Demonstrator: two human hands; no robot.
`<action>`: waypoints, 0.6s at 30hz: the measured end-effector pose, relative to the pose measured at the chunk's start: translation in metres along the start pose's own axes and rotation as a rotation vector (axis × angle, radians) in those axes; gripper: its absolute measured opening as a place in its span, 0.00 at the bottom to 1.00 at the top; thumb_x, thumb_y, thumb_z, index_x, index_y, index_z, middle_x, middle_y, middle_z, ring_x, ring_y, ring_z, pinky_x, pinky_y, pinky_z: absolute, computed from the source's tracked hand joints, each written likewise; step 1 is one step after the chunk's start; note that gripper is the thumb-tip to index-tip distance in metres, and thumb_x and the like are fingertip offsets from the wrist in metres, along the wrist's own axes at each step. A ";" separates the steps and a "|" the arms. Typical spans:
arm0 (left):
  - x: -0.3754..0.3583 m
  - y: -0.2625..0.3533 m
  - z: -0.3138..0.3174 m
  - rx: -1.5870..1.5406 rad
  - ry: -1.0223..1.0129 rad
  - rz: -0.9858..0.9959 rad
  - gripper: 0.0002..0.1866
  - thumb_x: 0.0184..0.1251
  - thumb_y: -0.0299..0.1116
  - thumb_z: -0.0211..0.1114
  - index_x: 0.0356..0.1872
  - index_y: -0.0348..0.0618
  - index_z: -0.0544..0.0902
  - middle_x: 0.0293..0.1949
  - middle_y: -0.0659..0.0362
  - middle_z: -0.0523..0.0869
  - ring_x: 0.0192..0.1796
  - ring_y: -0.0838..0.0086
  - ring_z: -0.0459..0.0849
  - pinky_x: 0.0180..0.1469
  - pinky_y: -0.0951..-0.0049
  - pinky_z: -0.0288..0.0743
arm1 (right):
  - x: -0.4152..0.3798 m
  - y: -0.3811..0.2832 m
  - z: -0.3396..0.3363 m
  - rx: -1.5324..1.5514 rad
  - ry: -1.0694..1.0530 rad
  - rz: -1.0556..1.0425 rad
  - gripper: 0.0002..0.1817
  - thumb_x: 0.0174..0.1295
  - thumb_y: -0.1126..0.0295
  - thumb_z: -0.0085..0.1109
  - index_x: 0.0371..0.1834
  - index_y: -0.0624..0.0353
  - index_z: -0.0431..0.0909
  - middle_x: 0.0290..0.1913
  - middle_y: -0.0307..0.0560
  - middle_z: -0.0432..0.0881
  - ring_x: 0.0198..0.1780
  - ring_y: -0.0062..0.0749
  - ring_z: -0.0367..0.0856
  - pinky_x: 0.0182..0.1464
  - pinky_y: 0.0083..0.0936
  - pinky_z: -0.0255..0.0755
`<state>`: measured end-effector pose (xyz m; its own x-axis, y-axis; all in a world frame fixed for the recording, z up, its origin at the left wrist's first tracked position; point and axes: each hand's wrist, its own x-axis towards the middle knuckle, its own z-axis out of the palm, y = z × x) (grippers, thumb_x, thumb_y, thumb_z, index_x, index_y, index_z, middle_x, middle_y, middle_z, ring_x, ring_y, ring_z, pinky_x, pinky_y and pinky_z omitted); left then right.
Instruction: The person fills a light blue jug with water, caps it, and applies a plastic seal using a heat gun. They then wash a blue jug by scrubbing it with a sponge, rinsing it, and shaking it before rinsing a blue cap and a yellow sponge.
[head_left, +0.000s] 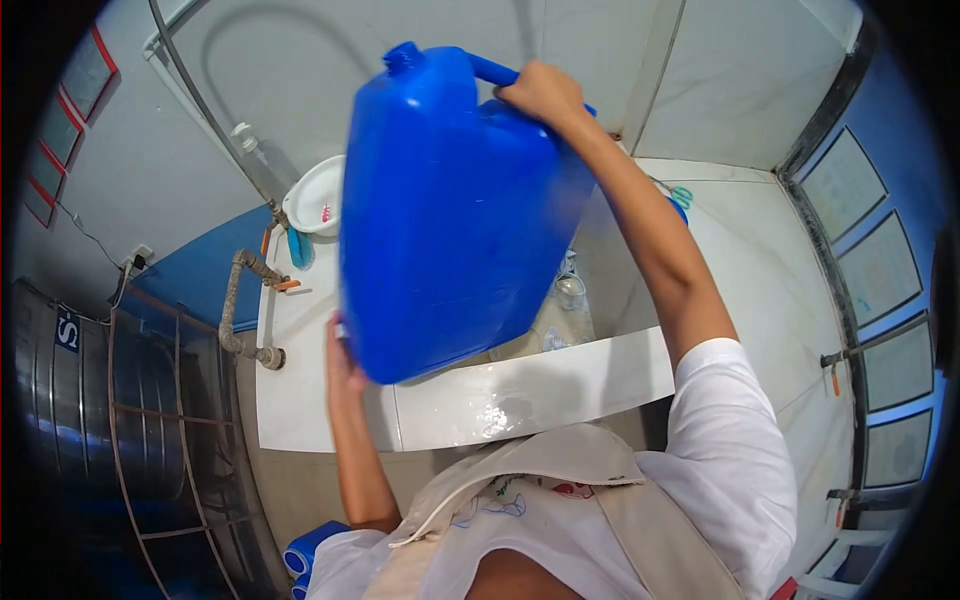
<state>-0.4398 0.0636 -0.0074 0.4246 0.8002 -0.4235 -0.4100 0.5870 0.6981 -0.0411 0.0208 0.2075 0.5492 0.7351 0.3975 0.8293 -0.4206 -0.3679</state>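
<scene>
Our right hand (545, 94) is clenched around the handle at the top of the big blue jug (455, 220), with the arm stretched out. Our left hand (345, 352) is against the jug's lower left edge; some of its fingers are hidden there, so we cannot tell how far they close. Between our hands the jug hangs tilted over the sink (525, 345), its spout up and to the left of our right hand.

Below our right hand, partly behind the jug, we see a clear container (571, 290) inside the sink. The sink's white front ledge (540, 385) runs to the right of our left hand and looks wet. Above our left hand a white basin (316, 182) stands on the counter (290, 385), with a teal thing (299, 248) near it and an old pipe (233, 300) to the left. Right of our right forearm lie green-handled scissors (682, 197).
</scene>
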 end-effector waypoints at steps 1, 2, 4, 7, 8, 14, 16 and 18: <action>-0.005 0.022 0.001 0.032 -0.067 0.027 0.30 0.63 0.56 0.53 0.54 0.38 0.72 0.47 0.53 0.80 0.47 0.67 0.80 0.48 0.68 0.77 | 0.000 -0.006 0.000 0.038 0.014 -0.016 0.21 0.45 0.52 0.60 0.30 0.61 0.84 0.32 0.61 0.82 0.37 0.55 0.81 0.41 0.41 0.74; -0.019 0.050 0.009 0.065 -0.131 0.052 0.32 0.63 0.57 0.51 0.55 0.37 0.71 0.49 0.51 0.79 0.49 0.65 0.79 0.52 0.65 0.75 | -0.003 -0.014 -0.005 0.035 0.009 -0.010 0.21 0.45 0.52 0.60 0.30 0.61 0.84 0.32 0.61 0.82 0.37 0.55 0.81 0.41 0.41 0.74; -0.032 0.087 0.037 0.176 -0.121 0.228 0.34 0.62 0.60 0.51 0.55 0.37 0.71 0.49 0.50 0.79 0.51 0.64 0.79 0.53 0.61 0.74 | -0.005 -0.029 -0.024 0.170 0.134 0.020 0.22 0.46 0.51 0.60 0.30 0.62 0.84 0.32 0.61 0.82 0.37 0.55 0.81 0.41 0.41 0.74; 0.011 0.065 0.038 0.101 -0.052 0.162 0.34 0.61 0.60 0.52 0.54 0.37 0.71 0.48 0.51 0.79 0.47 0.64 0.80 0.48 0.65 0.77 | 0.004 -0.016 -0.025 0.123 0.191 0.014 0.23 0.46 0.50 0.60 0.30 0.63 0.83 0.32 0.61 0.82 0.37 0.55 0.81 0.41 0.41 0.74; 0.027 0.042 0.034 0.087 -0.002 0.162 0.32 0.61 0.59 0.53 0.52 0.38 0.72 0.45 0.53 0.81 0.43 0.66 0.81 0.44 0.69 0.79 | 0.008 -0.006 -0.018 0.099 0.212 -0.002 0.24 0.46 0.50 0.60 0.30 0.63 0.83 0.32 0.61 0.82 0.37 0.55 0.81 0.41 0.41 0.74; 0.003 0.031 -0.011 0.030 0.077 0.089 0.26 0.63 0.55 0.52 0.48 0.40 0.75 0.42 0.55 0.82 0.42 0.68 0.82 0.42 0.70 0.80 | -0.009 -0.011 0.007 0.069 0.023 0.009 0.24 0.47 0.49 0.58 0.30 0.62 0.83 0.31 0.61 0.82 0.37 0.55 0.81 0.41 0.41 0.74; -0.027 0.076 0.027 0.148 0.003 0.172 0.32 0.64 0.59 0.48 0.53 0.39 0.73 0.46 0.49 0.80 0.47 0.63 0.81 0.48 0.62 0.77 | -0.005 -0.025 -0.005 0.108 0.034 0.003 0.25 0.48 0.48 0.56 0.30 0.62 0.83 0.31 0.61 0.82 0.36 0.55 0.81 0.41 0.41 0.73; -0.029 0.088 0.054 0.140 -0.004 0.269 0.32 0.63 0.59 0.50 0.54 0.39 0.72 0.47 0.49 0.79 0.46 0.62 0.80 0.48 0.63 0.77 | 0.000 -0.031 -0.020 0.219 0.139 0.039 0.22 0.45 0.53 0.60 0.29 0.64 0.83 0.31 0.62 0.82 0.36 0.56 0.81 0.40 0.43 0.74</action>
<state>-0.4448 0.0853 0.0979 0.3188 0.9242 -0.2105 -0.3929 0.3309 0.8580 -0.0649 0.0230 0.2354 0.6017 0.6340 0.4857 0.7735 -0.3109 -0.5523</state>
